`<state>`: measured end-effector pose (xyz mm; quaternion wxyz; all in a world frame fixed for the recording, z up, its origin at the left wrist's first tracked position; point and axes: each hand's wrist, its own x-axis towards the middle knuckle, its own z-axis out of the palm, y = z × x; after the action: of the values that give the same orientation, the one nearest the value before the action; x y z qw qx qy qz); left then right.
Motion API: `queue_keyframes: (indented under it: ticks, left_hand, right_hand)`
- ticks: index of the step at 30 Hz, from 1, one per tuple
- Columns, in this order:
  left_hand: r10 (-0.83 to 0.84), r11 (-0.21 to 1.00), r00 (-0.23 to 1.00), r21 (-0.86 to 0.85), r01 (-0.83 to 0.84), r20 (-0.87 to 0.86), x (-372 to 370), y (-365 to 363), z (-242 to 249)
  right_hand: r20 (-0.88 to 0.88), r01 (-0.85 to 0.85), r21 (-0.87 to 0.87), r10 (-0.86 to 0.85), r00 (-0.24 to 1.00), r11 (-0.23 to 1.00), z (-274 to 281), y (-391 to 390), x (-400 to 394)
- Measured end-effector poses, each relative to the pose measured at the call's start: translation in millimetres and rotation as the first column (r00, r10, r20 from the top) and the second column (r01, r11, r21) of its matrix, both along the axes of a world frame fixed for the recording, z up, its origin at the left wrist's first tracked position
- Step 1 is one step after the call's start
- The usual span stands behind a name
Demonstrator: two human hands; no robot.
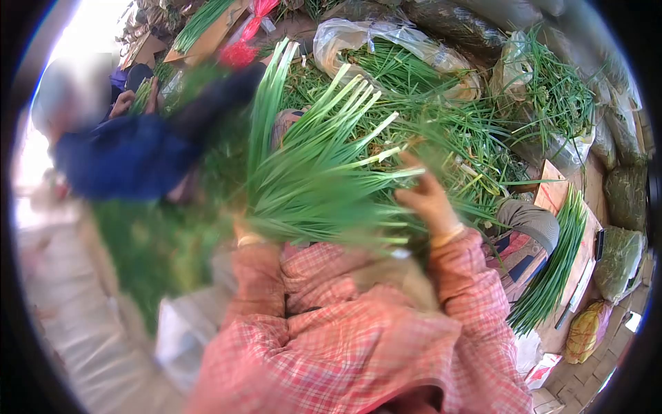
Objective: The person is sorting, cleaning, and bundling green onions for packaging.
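A large bunch of long green chives (310,179) fans out in front of my chest, its pale cut ends pointing up and to the right. My left hand (243,226) is closed around the leafy left side of this bunch, with most of its fingers hidden behind the leaves. Beside the pale ends is my right hand (429,196), its thumb and fingers apart and partly blurred. A few stalk ends lie close to those fingers; I see nothing gripped there.
Loose chives (448,148) lie heaped ahead, beside an open clear plastic bag (338,38). At right, a neat chive bundle (552,265) rests on a board (586,234). A co-worker in a blue top (127,159) sits at left. Filled bags (624,193) line the right edge.
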<state>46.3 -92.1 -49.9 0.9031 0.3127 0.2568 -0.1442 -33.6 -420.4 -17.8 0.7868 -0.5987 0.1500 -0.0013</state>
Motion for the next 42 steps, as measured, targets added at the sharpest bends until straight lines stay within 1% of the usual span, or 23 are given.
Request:
queue_keyframes:
  ticks: [1,4,7,9,10,11,12,13,14,15,17,18,19,21,23,25,27,30,32,33,36,39,42]
  left_hand:
    - [0.002,1.000,1.000,0.014,-0.002,-0.001,0.2,2.7,-1.1]
    - [0.010,0.999,1.000,0.050,-0.010,0.009,2.8,11.8,-8.7]
    - [0.017,0.997,1.000,0.069,-0.018,0.011,5.0,14.5,-14.4]
    - [0.015,0.997,1.000,0.077,-0.016,0.013,4.8,14.4,-17.9]
    - [0.013,0.997,1.000,0.078,-0.014,0.012,4.9,13.5,-18.9]
    - [0.012,0.997,1.000,0.077,-0.012,0.012,5.2,12.5,-19.8]
    - [0.007,0.997,1.000,0.076,-0.008,0.013,5.4,11.2,-20.2]
    - [0.006,0.998,1.000,0.070,-0.006,0.012,6.0,9.9,-21.1]
    - [0.001,0.998,1.000,0.070,-0.002,0.013,6.8,9.7,-21.9]
    - [-0.001,0.998,1.000,0.071,0.000,0.012,7.1,9.4,-22.1]
    - [0.002,0.997,1.000,0.074,-0.003,0.013,7.0,10.9,-22.6]
    - [0.005,0.997,1.000,0.082,-0.006,0.011,6.5,12.7,-23.2]
    - [0.010,0.996,1.000,0.084,-0.011,0.013,6.6,14.2,-24.0]
    - [0.016,0.995,1.000,0.096,-0.017,0.010,6.9,17.8,-24.8]
    - [0.019,0.995,1.000,0.102,-0.020,0.014,7.9,20.2,-24.8]
    - [0.022,0.994,0.999,0.104,-0.024,0.024,9.3,20.0,-24.6]
    - [0.022,0.994,0.999,0.106,-0.025,0.027,10.8,18.3,-24.8]
    - [0.021,0.995,0.999,0.095,-0.024,0.031,10.8,16.6,-25.3]
    - [0.023,0.995,0.999,0.095,-0.027,0.036,11.7,16.8,-24.6]
    - [0.023,0.995,0.999,0.095,-0.027,0.034,11.3,16.5,-24.1]
    - [0.020,0.996,0.999,0.092,-0.023,0.034,10.1,16.3,-24.3]
    - [0.022,0.996,0.999,0.084,-0.025,0.036,8.8,15.7,-23.4]
    - [0.027,0.996,0.999,0.085,-0.030,0.037,9.7,16.8,-22.5]
  right_hand:
    - [0.002,-0.045,0.063,0.045,0.999,0.997,-1.0,7.0,7.1]
    - [-0.117,-0.178,-0.212,0.156,0.981,0.961,6.2,9.3,0.8]
    - [-0.111,-0.035,-0.309,0.001,0.994,0.950,-8.9,-23.8,-20.4]
    - [-0.116,0.254,-0.334,-0.307,0.945,0.908,12.3,-60.6,-32.6]
    - [-0.010,0.295,-0.519,-0.351,0.936,0.802,4.0,-92.4,-43.6]
    - [-0.063,0.439,-0.456,-0.521,0.851,0.774,-4.3,-117.3,-54.1]
    - [-0.011,0.445,-0.686,-0.619,0.785,0.576,-20.0,-145.7,-67.4]
    - [0.028,0.324,-0.844,-0.568,0.823,0.427,-11.6,-153.5,-72.2]
    - [0.088,0.177,-0.973,-0.473,0.877,0.146,-10.0,-150.8,-75.2]
    - [0.104,0.045,-0.985,-0.359,0.928,-0.169,13.7,-125.6,-65.1]
    - [0.176,0.173,-0.984,-0.129,0.976,-0.036,37.0,-82.9,-53.2]
    - [0.154,0.157,-0.975,-0.028,0.988,0.155,41.2,-64.4,-51.3]
    - [0.150,0.116,-0.934,0.076,0.986,0.339,44.9,-46.7,-51.6]
    - [0.151,0.026,-0.811,0.166,0.974,0.584,62.5,-15.5,-54.3]
    - [0.048,-0.197,-0.657,0.302,0.952,0.727,73.8,-1.4,-57.8]
    - [0.026,-0.115,-0.904,0.322,0.946,0.411,77.5,12.7,-62.9]
    - [-0.063,-0.133,-0.947,0.236,0.970,0.292,69.3,24.8,-69.1]
    - [-0.117,-0.226,-0.778,0.218,0.969,0.587,41.7,28.7,-77.9]
    - [-0.269,-0.321,-0.398,0.225,0.937,0.860,47.6,29.8,-81.1]
    - [-0.337,-0.322,-0.171,0.251,0.907,0.931,50.8,29.9,-81.7]
    - [-0.234,-0.189,0.135,0.216,0.948,0.973,54.0,33.6,-84.3]
    - [-0.425,-0.192,0.154,0.241,0.873,0.969,63.0,23.7,-76.4]
    - [-0.379,-0.164,0.181,0.223,0.898,0.970,58.5,21.7,-77.7]
